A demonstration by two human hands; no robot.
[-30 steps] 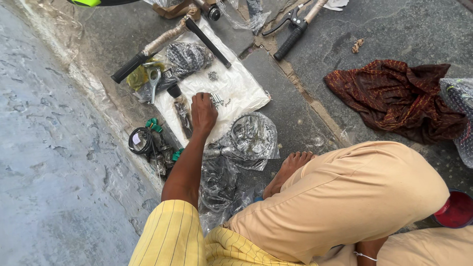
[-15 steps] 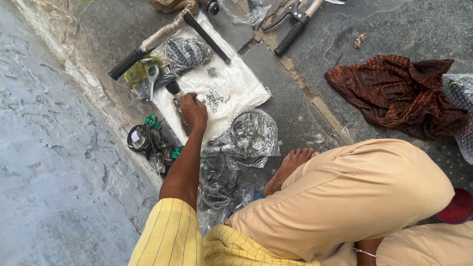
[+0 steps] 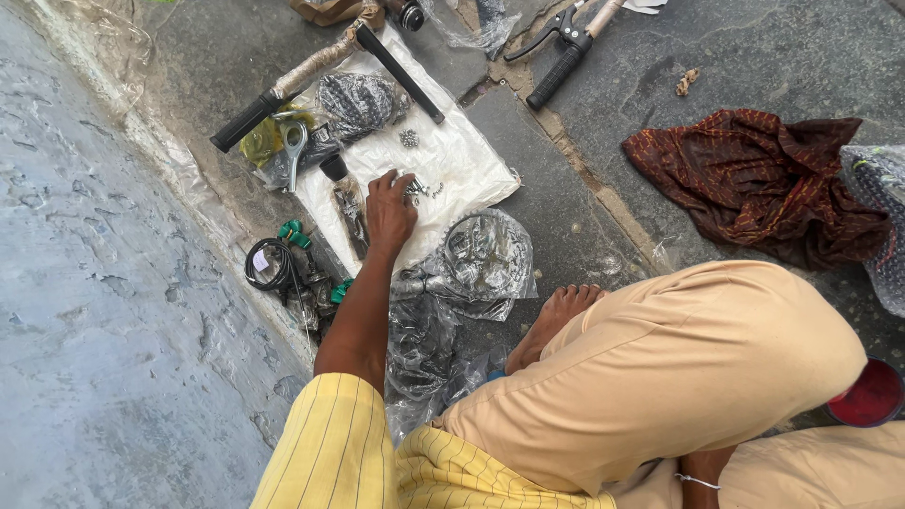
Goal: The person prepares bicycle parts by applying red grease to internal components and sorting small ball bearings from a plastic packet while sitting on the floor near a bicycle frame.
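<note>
Small parts: a loose scatter of tiny metal pieces [image 3: 421,188] lies near the middle of a white sheet [image 3: 462,160], right at the fingertips of the left hand [image 3: 389,212]; a tight little cluster of beads [image 3: 409,139] lies apart from them, farther up the sheet.
Left hand: reached out from a yellow striped sleeve [image 3: 330,448], palm down on the sheet, fingers curled close together over the scatter; whether they pinch a piece cannot be told.
Right hand: only a wrist with a thin band shows at the bottom edge, under the knee; its fingers are hidden.
Sheet: crumpled plastic, spread flat on the ground, with a black bar [image 3: 399,73] lying slantwise across its top corner.
Beside the sheet: a wrapped handlebar with a black grip [image 3: 247,121], a spanner [image 3: 294,151], and a dark bagged bundle [image 3: 356,102].
Nearer the person: a clear bag of metal parts [image 3: 485,254] touches the sheet's lower edge; a coil of black cable [image 3: 271,264] with green ends lies to the left.
Ground: grey stone slabs with dirty joints; a rough, paler concrete strip runs down the left.
Farther out: a brake lever [image 3: 563,42] at the top, a dark red cloth [image 3: 754,184] to the right, a bare foot [image 3: 556,320] by the tan trouser knee.
Change: the hand lay lower on the sheet half a second ago; it has moved up onto the scatter.
</note>
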